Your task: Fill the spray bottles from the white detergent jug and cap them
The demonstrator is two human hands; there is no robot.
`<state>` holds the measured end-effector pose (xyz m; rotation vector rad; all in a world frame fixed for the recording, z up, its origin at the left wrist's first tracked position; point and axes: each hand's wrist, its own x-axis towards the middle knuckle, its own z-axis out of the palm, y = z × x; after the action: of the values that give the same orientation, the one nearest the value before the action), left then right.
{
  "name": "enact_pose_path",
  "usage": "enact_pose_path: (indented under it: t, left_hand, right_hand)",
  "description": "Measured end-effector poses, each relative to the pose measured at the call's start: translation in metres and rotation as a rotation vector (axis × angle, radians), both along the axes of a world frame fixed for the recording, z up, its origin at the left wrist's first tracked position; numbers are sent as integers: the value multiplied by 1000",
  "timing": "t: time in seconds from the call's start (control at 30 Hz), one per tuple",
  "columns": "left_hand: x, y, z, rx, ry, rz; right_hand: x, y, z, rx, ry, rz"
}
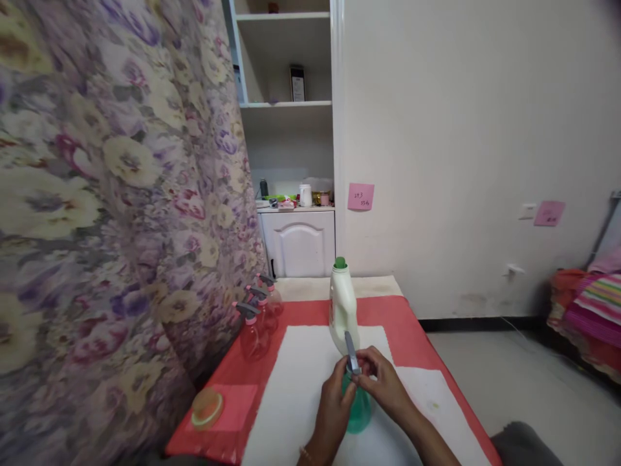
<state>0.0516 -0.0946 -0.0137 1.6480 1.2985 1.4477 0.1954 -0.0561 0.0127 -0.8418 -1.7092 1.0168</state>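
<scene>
A green see-through spray bottle (359,417) stands upright on the white cloth, with a grey trigger head (350,349) at its top. From the left, my left hand (334,396) is closed around the neck of the bottle. My right hand (382,380) pinches the collar just under the trigger head from the other side. My fingers hide most of the joint between head and bottle. Right behind them rises a pale green jug (343,301) with a green piece (340,263) in its mouth.
Several pink spray bottles (255,338) with grey heads line the table's left edge. A round lid-like object (207,408) lies at the front left. White cloths (286,388) cover part of the red table (388,310). A floral curtain (130,194) hangs close on the left.
</scene>
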Motion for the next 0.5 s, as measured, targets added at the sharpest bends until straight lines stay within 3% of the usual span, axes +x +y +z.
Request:
enact_pose_path:
  t: [0.13,0.33,0.5]
  left_hand:
    - [-1,-5,0,-15,-35,-44]
    - [-3,-3,-14,-17,-41,-21]
    - [-3,-2,-17,1,-45,-29]
  right_hand:
    - [2,-2,4,47,-58,15]
    - [3,-4,8,92,-108,40]
    - [3,-3,8,114,-148,59]
